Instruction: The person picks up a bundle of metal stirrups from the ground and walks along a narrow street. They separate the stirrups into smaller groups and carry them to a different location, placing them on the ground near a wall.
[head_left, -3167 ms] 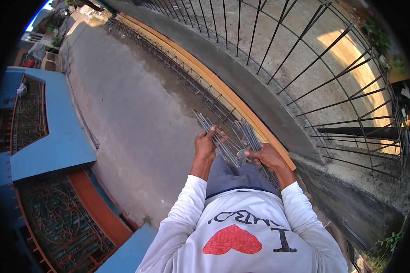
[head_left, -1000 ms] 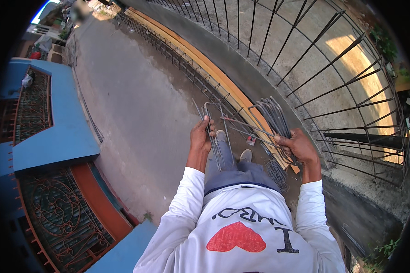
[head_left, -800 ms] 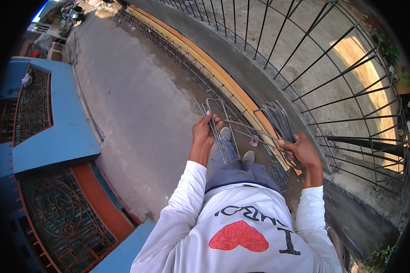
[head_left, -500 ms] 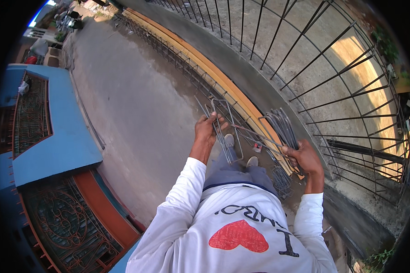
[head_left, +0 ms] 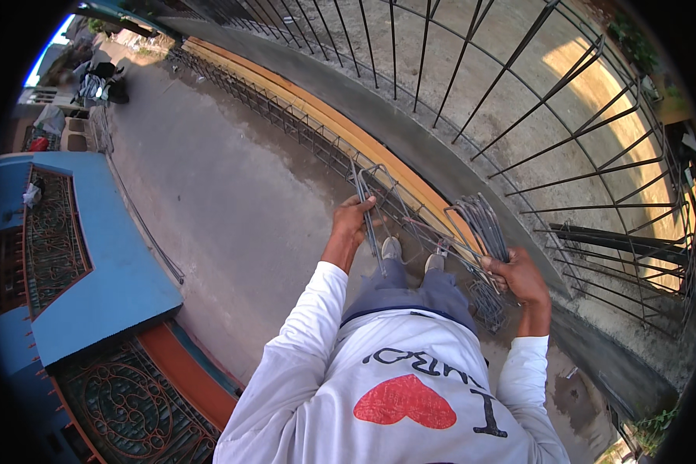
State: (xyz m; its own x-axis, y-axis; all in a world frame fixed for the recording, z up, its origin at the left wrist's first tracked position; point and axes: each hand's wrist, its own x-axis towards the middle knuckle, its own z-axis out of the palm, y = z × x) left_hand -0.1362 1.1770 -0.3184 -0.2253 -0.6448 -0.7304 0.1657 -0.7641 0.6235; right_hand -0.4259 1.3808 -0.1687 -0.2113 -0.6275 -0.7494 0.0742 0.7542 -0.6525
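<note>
Left hand (head_left: pixel 353 224) closed on a single bent wire stirrup (head_left: pixel 373 203), right hand (head_left: pixel 520 276) clasping the stirrup bundle (head_left: pixel 483 224) well apart to its right, above the rebar cage (head_left: pixel 301 127) stretching away ahead

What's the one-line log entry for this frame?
left hand: grips single wire stirrup | right hand: holds stirrup bundle | rebar cage: on ground along fence

Concrete pavement (head_left: pixel 232 209), grey and damp in patches, carries everything here. A long rebar cage (head_left: pixel 286 116) lies on it beside yellow timber planks (head_left: pixel 340 127) along the fence line. The person's two shoes (head_left: pixel 410 254) stand on it
</note>
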